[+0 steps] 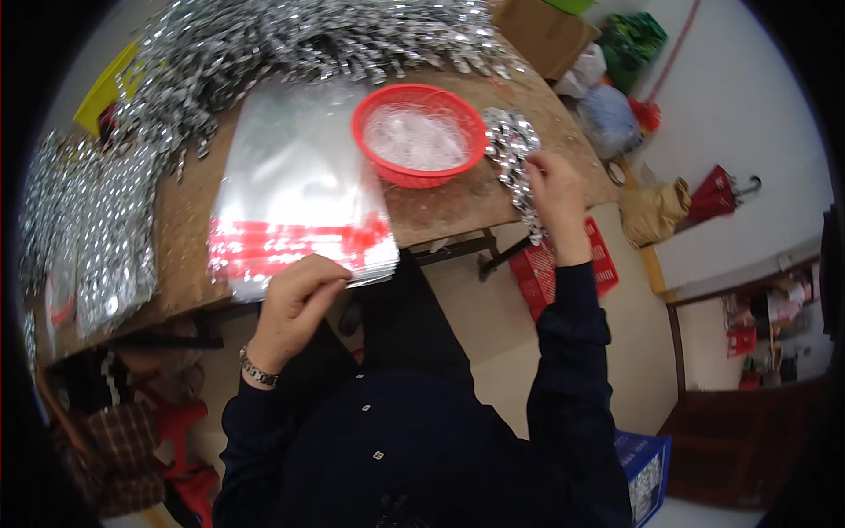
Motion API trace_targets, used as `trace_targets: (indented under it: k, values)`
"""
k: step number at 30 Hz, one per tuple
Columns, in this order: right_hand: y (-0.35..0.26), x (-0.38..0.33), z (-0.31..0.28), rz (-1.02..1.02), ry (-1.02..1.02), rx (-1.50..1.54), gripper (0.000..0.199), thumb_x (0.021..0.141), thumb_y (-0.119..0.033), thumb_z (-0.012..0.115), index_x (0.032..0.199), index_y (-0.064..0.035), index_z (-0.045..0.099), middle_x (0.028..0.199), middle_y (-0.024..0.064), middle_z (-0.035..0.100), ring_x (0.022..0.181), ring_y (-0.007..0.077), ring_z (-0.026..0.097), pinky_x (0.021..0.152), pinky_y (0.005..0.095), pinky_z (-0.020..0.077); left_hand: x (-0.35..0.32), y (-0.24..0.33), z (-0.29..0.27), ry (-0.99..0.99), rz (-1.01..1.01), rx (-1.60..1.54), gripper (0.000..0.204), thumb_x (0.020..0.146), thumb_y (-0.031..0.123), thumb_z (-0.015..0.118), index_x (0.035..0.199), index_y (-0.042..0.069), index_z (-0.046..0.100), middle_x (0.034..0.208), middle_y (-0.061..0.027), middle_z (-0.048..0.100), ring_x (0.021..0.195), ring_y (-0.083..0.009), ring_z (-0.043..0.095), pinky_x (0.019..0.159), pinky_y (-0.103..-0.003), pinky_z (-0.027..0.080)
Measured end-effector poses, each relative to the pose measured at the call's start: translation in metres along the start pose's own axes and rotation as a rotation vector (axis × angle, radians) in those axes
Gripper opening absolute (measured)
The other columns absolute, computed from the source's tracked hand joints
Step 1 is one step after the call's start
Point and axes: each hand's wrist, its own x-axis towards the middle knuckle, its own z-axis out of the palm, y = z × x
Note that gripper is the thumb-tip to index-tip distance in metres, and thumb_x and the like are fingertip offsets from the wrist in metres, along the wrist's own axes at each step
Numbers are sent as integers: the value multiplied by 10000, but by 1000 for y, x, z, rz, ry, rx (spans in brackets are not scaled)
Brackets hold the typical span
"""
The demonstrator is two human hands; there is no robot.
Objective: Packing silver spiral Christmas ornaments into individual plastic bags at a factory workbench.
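A stack of clear plastic bags [295, 167] with red printed bands near its front end lies on the wooden table [453, 207]. At the stack's near edge, my left hand [299, 304] is closed, thumb and fingers pinching the edge of a bag. Over the table's right edge my right hand [561, 194] is closed on a bunch of silver tinsel [510, 145], part of which lies on the table while its lower end hangs down. Between the bags and the tinsel stands a round red plastic basket [421, 179] holding thin, pale, clear strands.
Heaped silver tinsel [308, 40] covers the far side of the table, and more tinsel [114, 229] hangs over its left side. A red crate [535, 277] sits on the floor below my right hand. Along the right wall are a tan sack [651, 211] and a dark red umbrella [711, 195].
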Motion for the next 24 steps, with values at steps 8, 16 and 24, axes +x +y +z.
trace_targets:
  k: [8, 16, 24]
  values:
    - [-78, -44, -22, -54, -115, 437, 124, 833, -80, 622, 934, -14, 655, 877, 149, 665, 811, 298, 645, 711, 353, 499, 8, -40, -16, 371, -153, -109, 152, 947, 68, 540, 1056, 16, 632, 901, -26, 633, 739, -67, 562, 609, -185, 402]
    - [-114, -93, -18, -129, -370, 598, 128, 832, -148, 616, 906, -47, 644, 860, 130, 648, 834, 319, 628, 730, 395, 498, 13, -76, -16, 509, -209, -234, 167, 962, 101, 531, 1067, 18, 630, 824, 14, 586, 627, -16, 444, 505, -150, 308]
    - [-134, -124, -19, -241, -629, 548, 132, 812, -162, 628, 873, -45, 632, 825, 122, 648, 834, 316, 629, 720, 414, 496, 11, -81, -12, 509, -164, -151, 180, 966, 127, 535, 1072, 19, 632, 807, 32, 563, 632, -18, 430, 534, -159, 325]
